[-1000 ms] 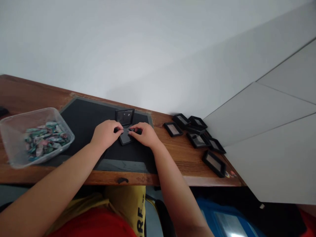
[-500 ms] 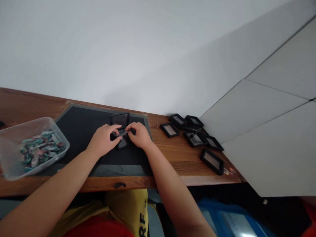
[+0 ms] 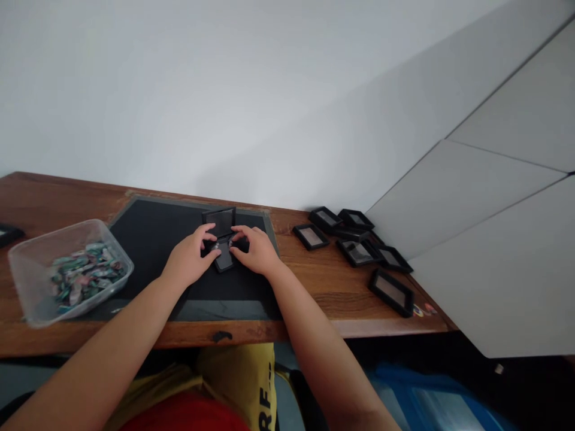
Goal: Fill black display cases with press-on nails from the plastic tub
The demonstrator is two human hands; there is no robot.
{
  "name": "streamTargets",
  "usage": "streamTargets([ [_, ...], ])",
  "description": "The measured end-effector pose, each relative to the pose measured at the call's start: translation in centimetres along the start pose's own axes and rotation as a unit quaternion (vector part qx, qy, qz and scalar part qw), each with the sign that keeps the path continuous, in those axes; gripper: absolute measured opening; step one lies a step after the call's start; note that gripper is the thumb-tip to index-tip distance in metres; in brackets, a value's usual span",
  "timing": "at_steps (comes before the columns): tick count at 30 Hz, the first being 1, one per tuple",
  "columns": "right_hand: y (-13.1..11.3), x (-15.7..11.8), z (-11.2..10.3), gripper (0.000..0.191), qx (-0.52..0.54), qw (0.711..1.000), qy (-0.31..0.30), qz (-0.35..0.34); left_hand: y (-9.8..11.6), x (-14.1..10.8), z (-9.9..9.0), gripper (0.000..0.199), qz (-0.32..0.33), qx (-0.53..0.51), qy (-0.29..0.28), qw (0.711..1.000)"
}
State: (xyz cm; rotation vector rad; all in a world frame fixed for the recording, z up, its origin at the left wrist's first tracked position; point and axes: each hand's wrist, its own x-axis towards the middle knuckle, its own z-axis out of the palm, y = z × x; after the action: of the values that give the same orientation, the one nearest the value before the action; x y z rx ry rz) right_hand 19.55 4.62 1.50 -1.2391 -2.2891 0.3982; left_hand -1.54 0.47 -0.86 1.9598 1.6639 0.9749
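A small black case (image 3: 224, 258) lies open on the black mat (image 3: 148, 239), its windowed lid (image 3: 221, 222) standing up at the back. My left hand (image 3: 192, 252) is at the case's left side, thumb and fingers curled around something small and shiny near its edge. From the right, my right hand (image 3: 254, 248) pinches at the opposite side, with another small shiny bit at its fingertips. What the fingertips hold is too small to name.
A clear plastic tub (image 3: 27, 275) of small wrapped pieces stands at the left. Several black cases (image 3: 390, 291) lie on the wooden table (image 3: 314, 281) at the right. Another black case (image 3: 8, 233) is at the far left edge. A white wall rises behind.
The view has shifted slightly, showing more of the table's left end. My fingers have moved apart to the case's two sides, uncovering more of its inside.
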Motion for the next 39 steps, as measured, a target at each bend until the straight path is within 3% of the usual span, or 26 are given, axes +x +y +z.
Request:
streamTargets([
  [6, 0.0, 0.2, 0.4, 0.044, 0.006, 1.0, -0.011, -0.009, 0.3, 0.0, -0.1, 0.057, -0.017, 0.008, -0.018, 1.0],
  [15, -0.1, 0.6, 0.6, 0.035, 0.0, 1.0, -0.011, 0.002, 1.0, 0.1, -0.1, 0.028, -0.034, 0.031, -0.017, 0.999],
  [39, -0.7, 0.7, 1.0, 0.022, 0.058, 0.998, -0.021, -0.014, 1.3, -0.4, -0.1, 0.019, -0.012, 0.02, 0.018, 1.0],
])
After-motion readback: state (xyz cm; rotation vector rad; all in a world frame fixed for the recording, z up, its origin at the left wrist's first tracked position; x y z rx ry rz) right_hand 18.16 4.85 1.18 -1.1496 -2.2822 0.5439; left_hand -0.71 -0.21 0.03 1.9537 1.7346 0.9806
